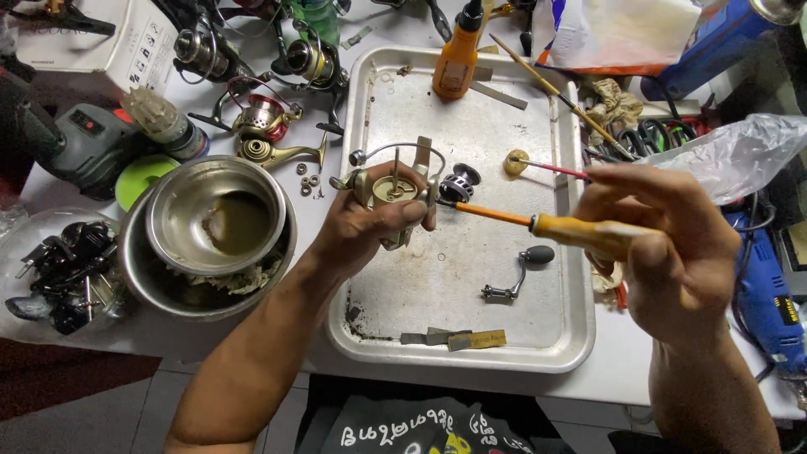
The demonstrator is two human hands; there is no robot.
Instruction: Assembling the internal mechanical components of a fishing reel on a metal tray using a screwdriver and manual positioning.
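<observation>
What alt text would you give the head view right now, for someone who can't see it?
Over a metal tray, the left hand holds a gold fishing reel body while the right hand points an orange-handled tool at it. A loose crank handle lies on the tray; nested steel bowls sit to the left.

- A white worktable (614, 370) fills most of the view, crowded with tools and parts
- Below its near edge lies a floor of grey tiles (168, 395)
- A dark red strip (50, 378) borders the tiles at the left
- Even, bright light
</observation>
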